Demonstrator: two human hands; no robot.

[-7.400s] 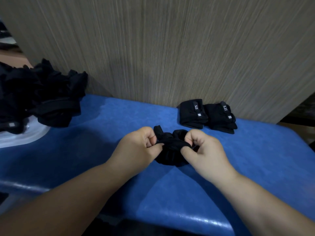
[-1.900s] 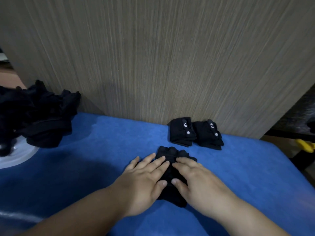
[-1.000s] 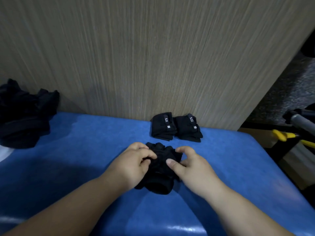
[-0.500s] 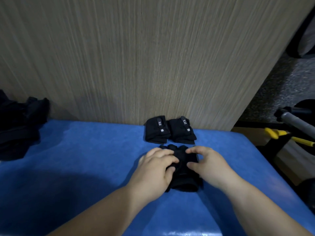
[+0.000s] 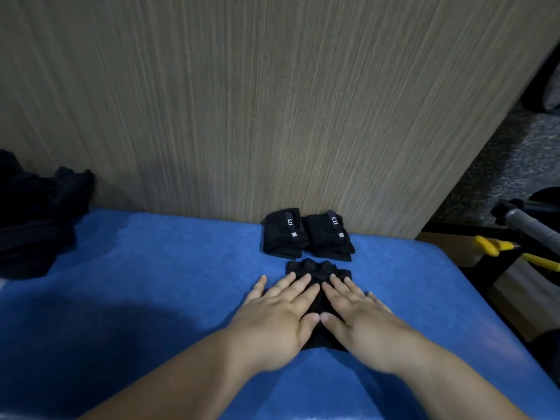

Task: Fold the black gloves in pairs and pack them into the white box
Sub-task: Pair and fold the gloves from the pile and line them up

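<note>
Both hands lie flat, palms down, on a black glove pair (image 5: 318, 269) on the blue table surface (image 5: 157, 268). The left hand (image 5: 280, 313) has its fingers straight and slightly spread; the index and middle fingers rest on the fabric, while the outer fingers reach the blue surface beside it. The right hand (image 5: 357, 316) mirrors this, fingers extended and pressing the right half of the glove pair. The two thumbs meet tip to tip over the middle of the fabric. Nothing is pinched or curled around. Both forearms come in from the near edge and converge toward the glove pair.

Just beyond the fingertips, two folded glove bundles (image 5: 306, 236) sit side by side, touching each other, close against the wood-grain panel (image 5: 272, 101). A heap of loose black gloves (image 5: 36, 219) lies at the far left. Yellow-handled tools (image 5: 497, 247) show at the right, off the table.
</note>
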